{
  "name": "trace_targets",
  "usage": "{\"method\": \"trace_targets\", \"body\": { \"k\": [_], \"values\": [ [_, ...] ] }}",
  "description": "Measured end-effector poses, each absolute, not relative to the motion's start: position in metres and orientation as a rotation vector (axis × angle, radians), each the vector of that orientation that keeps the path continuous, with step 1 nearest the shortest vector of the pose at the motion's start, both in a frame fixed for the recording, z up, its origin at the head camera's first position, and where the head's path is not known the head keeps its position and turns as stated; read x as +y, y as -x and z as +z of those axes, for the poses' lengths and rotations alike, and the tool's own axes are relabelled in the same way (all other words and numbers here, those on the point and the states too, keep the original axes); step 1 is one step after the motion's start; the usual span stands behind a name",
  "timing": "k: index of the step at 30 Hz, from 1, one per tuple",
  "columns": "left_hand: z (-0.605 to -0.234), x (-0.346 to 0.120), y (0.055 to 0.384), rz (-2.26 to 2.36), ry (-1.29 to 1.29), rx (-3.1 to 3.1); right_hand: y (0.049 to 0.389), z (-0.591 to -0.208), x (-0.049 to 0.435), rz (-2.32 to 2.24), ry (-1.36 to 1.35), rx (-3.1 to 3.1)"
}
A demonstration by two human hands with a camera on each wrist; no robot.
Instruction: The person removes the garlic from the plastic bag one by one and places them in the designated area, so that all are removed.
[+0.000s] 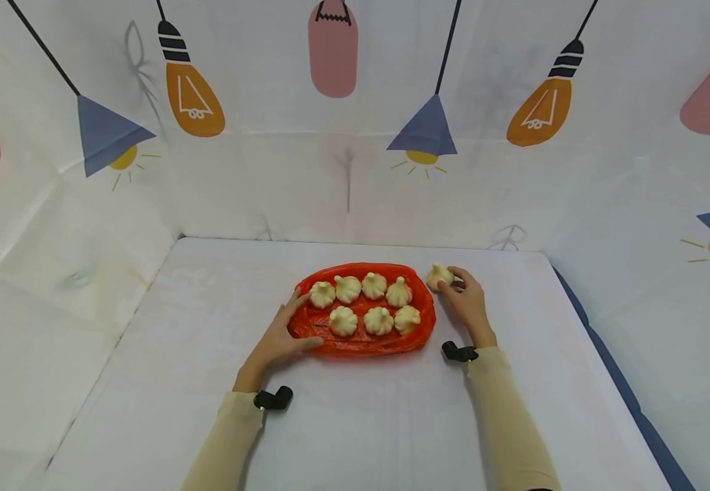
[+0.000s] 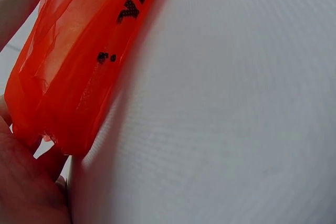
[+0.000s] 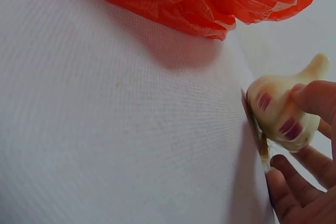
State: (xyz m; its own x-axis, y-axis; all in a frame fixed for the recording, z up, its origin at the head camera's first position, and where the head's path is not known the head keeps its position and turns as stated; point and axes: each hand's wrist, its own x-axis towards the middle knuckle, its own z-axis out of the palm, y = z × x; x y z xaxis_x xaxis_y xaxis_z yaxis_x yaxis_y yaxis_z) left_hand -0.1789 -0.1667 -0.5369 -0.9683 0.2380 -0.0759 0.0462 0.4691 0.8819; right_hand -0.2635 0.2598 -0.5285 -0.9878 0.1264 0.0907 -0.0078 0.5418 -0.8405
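A tray wrapped in red plastic [image 1: 355,346] lies on the white table with several garlic bulbs [image 1: 343,321] on it, roughly in two rows. My left hand [image 1: 277,337] holds the tray's left end, thumb along the near rim and fingers at the far-left side. Black print shows on the red plastic [image 2: 79,77] in the left wrist view. Just beyond the tray's right end, my right hand [image 1: 468,300] pinches one more garlic bulb [image 3: 281,103] between thumb and fingers. Purple patches mark that bulb, and its stem points up, close over the table.
The white table [image 1: 355,423] has a back edge against a hanging white sheet [image 1: 256,184] printed with lamps and bulbs. Similar sheeting stands at the left and right sides. A dark blue strip [image 1: 612,368] runs along the table's right edge. Both wrists wear small black cameras [image 1: 275,398].
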Motion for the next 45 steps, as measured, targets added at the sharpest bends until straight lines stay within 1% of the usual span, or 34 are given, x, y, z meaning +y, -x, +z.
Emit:
{"method": "trace_targets", "body": {
  "k": [9, 19, 30, 35, 45],
  "values": [
    [-0.535, -0.166, 0.178, 1.534, -0.261, 2.539, 0.265, -0.520, 0.259, 1.432, 0.088, -2.687],
    [-0.539, -0.164, 0.174, 1.536, -0.252, 2.531, 0.261, -0.522, 0.261, 1.438, 0.064, -2.666],
    [-0.542, -0.165, 0.176, 1.544, -0.273, 2.538, 0.258, -0.515, 0.262, 1.425, 0.042, -2.689],
    [-0.541, -0.165, 0.177, 1.547, -0.255, 2.530, 0.256, -0.501, 0.258, 1.406, -0.014, -2.679],
    [-0.539, -0.166, 0.179, 1.518, -0.273, 2.552, 0.249, -0.453, 0.229, 1.335, -0.181, -2.774]
  ]
}}
